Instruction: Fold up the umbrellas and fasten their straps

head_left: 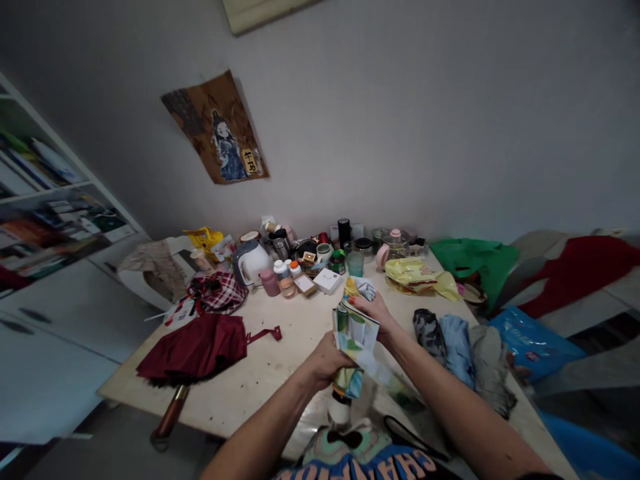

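Observation:
Both my hands hold a folded umbrella with a green, white and yellow print [356, 331] over the near middle of the wooden table [280, 347]. My left hand [327, 361] is wrapped round its lower end, near the white handle [340, 409]. My right hand [373, 308] grips the upper part, fingers curled over the bunched fabric. A dark red umbrella [195, 350] with a wooden handle lies on the table to the left.
Several rolled cloth bundles [457, 343] lie to the right. A white kettle [253, 262], bottles, jars and cups crowd the far edge. A yellow bag [420, 275], a green bag [475, 260] and a blue bag [530, 340] sit right. Shelves [45, 200] stand left.

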{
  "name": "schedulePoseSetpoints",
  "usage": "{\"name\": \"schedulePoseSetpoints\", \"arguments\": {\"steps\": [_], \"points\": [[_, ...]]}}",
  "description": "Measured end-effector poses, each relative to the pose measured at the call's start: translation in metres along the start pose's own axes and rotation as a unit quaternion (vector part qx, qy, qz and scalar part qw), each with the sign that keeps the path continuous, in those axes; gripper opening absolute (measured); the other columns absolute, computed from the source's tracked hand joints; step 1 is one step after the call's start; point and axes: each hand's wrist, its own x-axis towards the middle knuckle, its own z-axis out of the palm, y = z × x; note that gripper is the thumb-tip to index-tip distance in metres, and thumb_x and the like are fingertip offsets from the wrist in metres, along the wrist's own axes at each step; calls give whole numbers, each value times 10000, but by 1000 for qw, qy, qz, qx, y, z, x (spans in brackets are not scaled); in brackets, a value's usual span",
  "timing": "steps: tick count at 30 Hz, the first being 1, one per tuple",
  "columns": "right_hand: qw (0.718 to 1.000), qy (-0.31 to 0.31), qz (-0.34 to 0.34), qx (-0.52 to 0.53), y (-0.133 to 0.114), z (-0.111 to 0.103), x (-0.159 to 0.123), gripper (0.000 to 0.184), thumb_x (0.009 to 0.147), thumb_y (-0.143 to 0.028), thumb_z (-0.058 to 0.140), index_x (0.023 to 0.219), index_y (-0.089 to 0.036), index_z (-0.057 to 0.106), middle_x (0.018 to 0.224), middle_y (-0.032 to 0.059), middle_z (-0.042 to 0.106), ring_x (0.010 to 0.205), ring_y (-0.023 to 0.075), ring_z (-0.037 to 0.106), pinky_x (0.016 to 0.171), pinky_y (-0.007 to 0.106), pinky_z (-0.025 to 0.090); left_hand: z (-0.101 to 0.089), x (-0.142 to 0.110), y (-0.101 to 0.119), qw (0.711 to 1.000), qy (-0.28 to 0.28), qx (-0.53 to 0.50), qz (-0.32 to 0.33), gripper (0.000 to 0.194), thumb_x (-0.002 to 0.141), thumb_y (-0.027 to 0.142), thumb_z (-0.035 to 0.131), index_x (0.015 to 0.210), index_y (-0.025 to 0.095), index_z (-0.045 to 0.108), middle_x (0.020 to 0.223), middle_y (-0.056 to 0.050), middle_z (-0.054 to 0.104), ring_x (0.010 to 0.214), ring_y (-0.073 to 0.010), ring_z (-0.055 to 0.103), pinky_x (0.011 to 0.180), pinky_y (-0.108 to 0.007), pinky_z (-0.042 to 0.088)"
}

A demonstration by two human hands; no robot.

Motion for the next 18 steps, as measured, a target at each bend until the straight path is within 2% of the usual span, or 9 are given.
{"name": "schedulePoseSetpoints", "arguments": {"steps": [3,5,7,10,12,13,15,18], "points": [[996,76,-42,-37,7,9,2,541,518,-315,800,977,-174,549,929,48,661,796,189,599,739,318,502,1,4,11,986,90,104,93,385,424,94,813,770,112,645,679,-6,648,623,-120,529,617,-225,451],[993,91,-50,-52,8,10,1,539,528,-312,803,979,-179,539,925,36,659,808,182,601,752,309,500,0,5,10,974,114,128,151,423,465,104,803,853,120,634,722,-8,656,645,-127,534,627,-226,451],[998,47,-13,-26,4,6,-1,538,536,-318,801,991,-188,545,903,22,662,774,171,609,728,296,505,-3,3,4,975,101,113,162,371,538,157,790,869,122,627,757,-18,659,661,-132,543,639,-231,453],[992,-83,54,73,-9,-3,-2,617,509,-325,797,1067,-216,555,940,27,675,770,185,633,717,305,516,-7,-1,-4,995,29,22,93,289,624,244,769,843,115,631,742,-26,653,631,-129,549,629,-247,460],[978,-155,66,120,-15,-6,-2,637,506,-351,780,1089,-215,563,928,46,679,786,222,650,733,350,523,-8,-4,-6,998,-13,-42,43,335,594,242,795,861,108,642,746,-30,658,615,-124,554,627,-255,466],[978,-159,62,124,-16,-6,-2,616,509,-360,770,1072,-208,571,896,50,678,775,235,652,726,367,524,-7,-4,-6,997,-21,-67,28,371,563,230,811,872,105,647,758,-34,662,618,-124,560,634,-258,470],[988,-103,43,103,-15,-3,-2,543,512,-355,760,1000,-198,582,815,41,664,711,227,635,673,359,520,-4,-5,-6,996,-17,-89,3,420,513,221,827,874,98,651,768,-41,665,622,-127,567,638,-264,475],[998,19,9,62,-5,5,-4,472,498,-308,766,912,-197,567,767,8,632,631,165,566,600,290,486,1,-3,-8,998,52,-35,22,471,448,185,831,867,116,626,763,-25,655,624,-124,552,596,-244,453]]}}
